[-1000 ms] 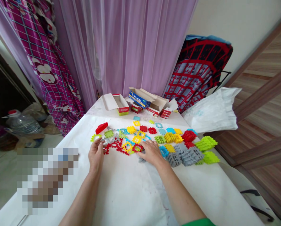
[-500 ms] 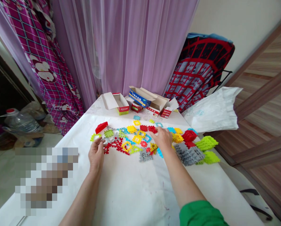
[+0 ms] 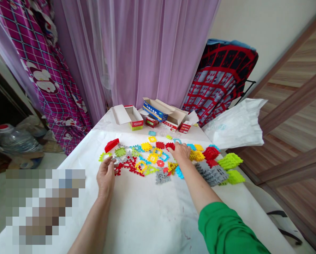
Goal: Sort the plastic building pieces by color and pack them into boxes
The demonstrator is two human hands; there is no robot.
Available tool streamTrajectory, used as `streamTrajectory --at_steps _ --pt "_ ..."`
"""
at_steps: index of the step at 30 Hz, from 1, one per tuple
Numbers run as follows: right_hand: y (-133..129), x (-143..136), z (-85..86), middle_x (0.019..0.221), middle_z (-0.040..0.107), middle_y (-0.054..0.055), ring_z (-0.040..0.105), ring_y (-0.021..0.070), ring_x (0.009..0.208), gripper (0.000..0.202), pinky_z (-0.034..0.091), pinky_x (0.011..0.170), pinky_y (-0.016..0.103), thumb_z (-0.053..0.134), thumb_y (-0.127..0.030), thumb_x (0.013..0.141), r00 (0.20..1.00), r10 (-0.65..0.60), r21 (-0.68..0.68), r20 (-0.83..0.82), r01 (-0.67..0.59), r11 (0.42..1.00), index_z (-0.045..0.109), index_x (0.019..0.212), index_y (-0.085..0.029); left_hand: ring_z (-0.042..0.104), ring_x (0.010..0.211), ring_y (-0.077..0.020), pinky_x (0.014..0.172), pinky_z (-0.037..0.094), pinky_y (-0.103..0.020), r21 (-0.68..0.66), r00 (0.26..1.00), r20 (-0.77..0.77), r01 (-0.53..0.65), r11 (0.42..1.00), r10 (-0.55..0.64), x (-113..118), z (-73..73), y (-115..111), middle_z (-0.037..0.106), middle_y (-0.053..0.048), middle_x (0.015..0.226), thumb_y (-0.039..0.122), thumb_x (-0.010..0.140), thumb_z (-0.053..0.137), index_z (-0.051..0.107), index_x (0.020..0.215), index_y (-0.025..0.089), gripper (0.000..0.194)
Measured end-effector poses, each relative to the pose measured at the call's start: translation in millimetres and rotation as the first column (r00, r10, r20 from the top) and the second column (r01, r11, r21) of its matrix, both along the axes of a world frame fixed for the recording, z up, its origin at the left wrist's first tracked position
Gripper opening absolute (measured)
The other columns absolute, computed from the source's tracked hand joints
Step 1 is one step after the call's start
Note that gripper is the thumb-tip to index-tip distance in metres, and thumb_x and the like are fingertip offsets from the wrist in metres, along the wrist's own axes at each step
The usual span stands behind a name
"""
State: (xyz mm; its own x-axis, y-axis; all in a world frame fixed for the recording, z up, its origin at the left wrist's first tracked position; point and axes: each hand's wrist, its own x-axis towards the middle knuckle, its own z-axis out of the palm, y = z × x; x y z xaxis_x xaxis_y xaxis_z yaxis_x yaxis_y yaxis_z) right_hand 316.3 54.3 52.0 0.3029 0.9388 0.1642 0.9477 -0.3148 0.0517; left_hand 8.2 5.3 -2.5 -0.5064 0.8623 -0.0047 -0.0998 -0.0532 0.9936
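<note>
Many notched plastic pieces lie spread over the white table. My right hand point(image 3: 181, 153) is over the right part of the spread, its fingertips at a red square piece point(image 3: 170, 145); whether it grips the piece is unclear. Beside it sit a yellow stack point(image 3: 197, 155) and a grey stack point(image 3: 213, 173). My left hand point(image 3: 106, 174) rests at the left edge of the spread with its fingers apart and nothing in them. It is near red triangular pieces point(image 3: 128, 165) and a light green frame point(image 3: 104, 156). A red block point(image 3: 111, 144) lies just beyond it.
Open cardboard boxes, among them a blue one point(image 3: 155, 110) and a red and white one point(image 3: 135, 123), stand at the table's back edge. A white bag point(image 3: 237, 123) is at the back right. Green stacks point(image 3: 230, 161) lie near the right edge.
The whole view has shifted slightly. My right hand has its fingers drawn closer over the red square piece. My left hand stays almost in place.
</note>
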Motion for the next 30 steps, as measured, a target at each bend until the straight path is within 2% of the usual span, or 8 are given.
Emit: streamTrajectory --at_steps 10,14,17,20,22,25,28,30 --pt "1.8 -1.2 -0.8 0.105 0.071 0.019 0.057 0.0311 0.111 0.047 0.036 0.089 0.043 0.051 -0.054 0.092 1.000 -0.005 -0.051 -0.006 0.004 0.999 0.067 0.111 -0.014 0.067 0.072 -0.0143 0.052 0.053 -0.023 0.020 1.000 -0.005 -0.013 1.000 0.013 -0.3 -0.9 0.4 0.071 -0.006 0.096 0.036 0.075 0.063 0.064 0.108 0.021 0.037" --pt "-1.3 0.7 -0.5 0.107 0.071 0.017 0.057 0.0317 0.110 0.045 0.037 0.088 0.042 0.053 -0.052 0.091 1.000 0.011 -0.020 -0.007 -0.011 1.000 0.067 0.110 -0.014 0.066 0.070 -0.0133 0.052 0.052 -0.022 0.019 1.000 -0.001 -0.014 1.000 0.014 -0.5 -1.3 0.9 0.071 -0.005 0.095 0.037 0.075 0.063 0.064 0.107 0.020 0.036" --pt "-4.0 -3.9 2.9 0.107 0.071 0.015 0.057 0.0304 0.108 0.035 0.037 0.087 0.041 0.053 -0.044 0.092 0.998 0.065 0.054 0.003 -0.065 0.996 0.069 0.106 -0.016 0.065 0.067 -0.0126 0.050 0.050 -0.022 0.016 1.000 0.001 -0.016 1.000 0.016 0.1 -1.9 1.1 0.071 -0.006 0.095 0.038 0.075 0.063 0.064 0.107 0.020 0.037" --pt "-5.7 -22.8 7.8 0.107 0.072 0.011 0.057 0.0275 0.107 0.025 0.037 0.088 0.038 0.051 -0.033 0.092 0.981 0.194 0.096 -0.028 -0.190 0.977 0.071 0.102 -0.020 0.065 0.067 -0.0130 0.048 0.049 -0.022 0.014 1.000 0.008 -0.015 1.000 0.015 0.7 -3.0 1.8 0.071 -0.006 0.095 0.040 0.075 0.063 0.063 0.108 0.020 0.039" --pt "-7.0 -44.4 9.6 0.107 0.073 0.008 0.058 0.0248 0.106 0.024 0.038 0.089 0.035 0.050 -0.029 0.092 0.941 0.329 0.090 -0.076 -0.322 0.943 0.072 0.100 -0.022 0.065 0.067 -0.0135 0.047 0.049 -0.022 0.013 1.000 0.016 -0.012 1.000 0.012 0.5 -3.7 2.3 0.070 -0.006 0.095 0.041 0.074 0.063 0.063 0.108 0.020 0.040" --pt "-10.7 -83.1 7.9 0.109 0.073 0.005 0.058 0.0217 0.106 0.026 0.038 0.092 0.032 0.050 -0.028 0.092 0.828 0.537 0.058 -0.160 -0.536 0.842 0.072 0.105 -0.024 0.065 0.069 -0.0138 0.050 0.050 -0.023 0.017 1.000 0.025 -0.008 1.000 0.007 -0.7 -4.1 2.4 0.070 -0.006 0.095 0.042 0.074 0.063 0.062 0.108 0.020 0.040" --pt "-16.4 -115.9 2.0 0.110 0.073 0.004 0.059 0.0216 0.107 0.027 0.040 0.092 0.032 0.053 -0.034 0.091 0.732 0.648 0.020 -0.208 -0.659 0.751 0.071 0.109 -0.026 0.066 0.070 -0.0139 0.054 0.052 -0.024 0.024 0.999 0.037 -0.006 1.000 0.005 -1.9 -3.8 1.8 0.070 -0.006 0.096 0.040 0.075 0.062 0.062 0.108 0.020 0.039" --pt "-20.3 -129.9 -2.3 0.109 0.072 0.005 0.059 0.0233 0.107 0.028 0.040 0.092 0.034 0.056 -0.040 0.089 0.705 0.677 -0.009 -0.210 -0.694 0.720 0.072 0.107 -0.025 0.066 0.070 -0.0139 0.054 0.052 -0.024 0.027 0.999 0.043 -0.006 1.000 0.005 -2.0 -3.5 1.7 0.070 -0.006 0.096 0.039 0.075 0.062 0.062 0.108 0.019 0.038"
